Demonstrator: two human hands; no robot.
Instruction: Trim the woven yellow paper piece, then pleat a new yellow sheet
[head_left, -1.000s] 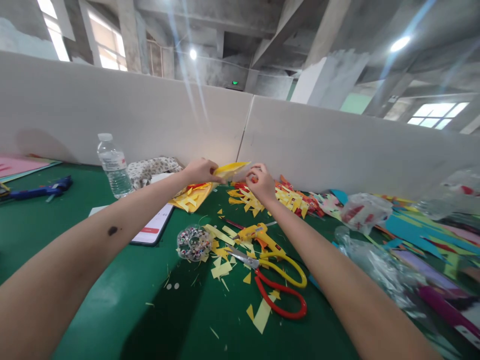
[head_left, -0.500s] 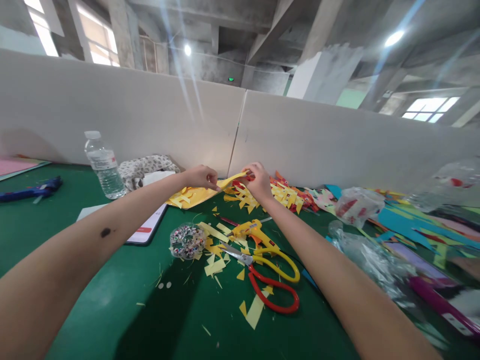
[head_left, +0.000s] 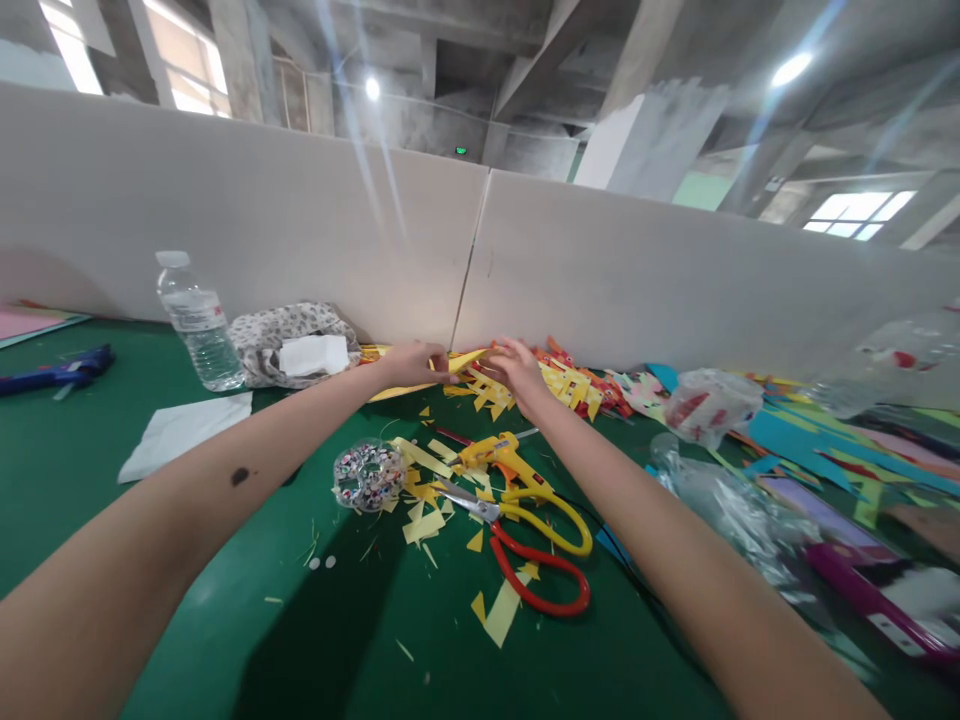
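Observation:
A yellow paper strip (head_left: 469,359) stretches between my two hands, held above the far side of the green table. My left hand (head_left: 415,365) is closed on its left end, thumb and fingers together. My right hand (head_left: 520,375) pinches the other end, and its fingertips partly cover the strip. Just behind and beneath the hands lies a pile of cut yellow paper pieces (head_left: 559,386). Nearer to me are a yellow hot glue gun (head_left: 495,452), scissors (head_left: 487,510) with one yellow and one red handle, and a clear round case (head_left: 367,475) of small beads or googly eyes.
A water bottle (head_left: 196,325), a spotted cloth pouch (head_left: 285,330) and a white tissue (head_left: 180,432) are on the left, with a blue tool (head_left: 60,370) farther out. Plastic wrapping (head_left: 731,515), coloured paper (head_left: 810,450) and a purple tool (head_left: 870,595) lie right. A white partition (head_left: 337,220) stands behind.
My left hand has moved right, closer to my right hand, and the strip between them looks shorter. The phone seen before is now hidden behind my left forearm. The view has shifted slightly.

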